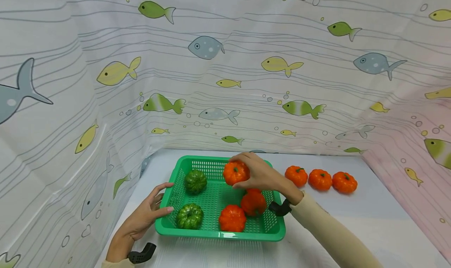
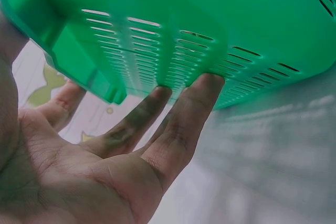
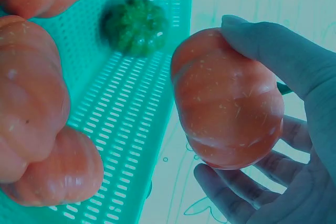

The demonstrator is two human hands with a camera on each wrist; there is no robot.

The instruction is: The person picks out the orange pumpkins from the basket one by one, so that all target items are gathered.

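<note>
Basket (image 1: 204,234) is likely steadied at nine o'clock by left hand (image 1: 145,212), fingers spread; right hand (image 1: 260,173) pinches pumpkin (image 1: 234,173) above.

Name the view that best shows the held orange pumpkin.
Right wrist: the held orange pumpkin appears large and close. The head view shows it smaller, partly behind the right grip; the left wrist view doesn't show it.

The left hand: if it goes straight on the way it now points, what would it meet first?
The green basket: the left hand has its fingertips at that basket's side wall, seemingly touching, though depth is unclear.
</note>
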